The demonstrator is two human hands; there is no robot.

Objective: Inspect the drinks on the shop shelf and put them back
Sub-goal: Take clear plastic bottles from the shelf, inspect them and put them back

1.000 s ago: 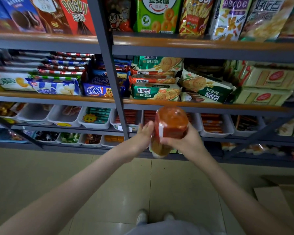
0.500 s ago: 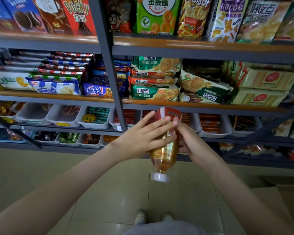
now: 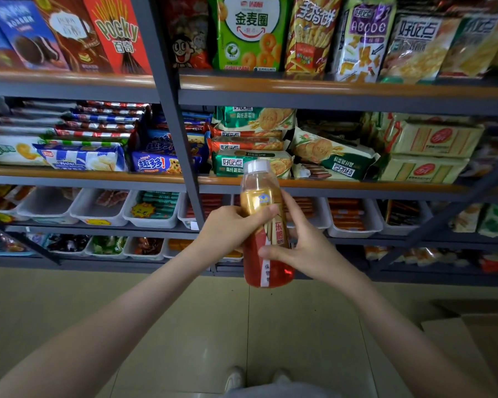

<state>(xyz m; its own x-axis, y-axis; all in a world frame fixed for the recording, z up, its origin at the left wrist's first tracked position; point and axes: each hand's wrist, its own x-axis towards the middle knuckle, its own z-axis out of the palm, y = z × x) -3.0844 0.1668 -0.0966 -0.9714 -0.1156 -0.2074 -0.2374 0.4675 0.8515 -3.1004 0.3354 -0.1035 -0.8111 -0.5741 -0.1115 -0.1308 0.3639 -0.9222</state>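
I held the bottle [image 3: 266, 225] upright, cap [image 3: 258, 166] up, between both hands, short of the shelf [image 3: 342, 185] ahead. L hand [image 3: 227, 229] wrapped upper body; R hand [image 3: 305, 249] gripped lower, thumbs in front, so label [image 3: 278, 229] faced me for insp.

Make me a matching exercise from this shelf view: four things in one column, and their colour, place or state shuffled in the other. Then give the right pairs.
Things
1. bottle cap
2. Pocky box
3. left hand
4. price tag

Descriptions
A. yellow, at the front of a white bin
B. grips the upper part of the bottle
C. white, pointing up
D. red, on the highest shelf in view, left of the grey post

Pairs: 1-C, 2-D, 3-B, 4-A
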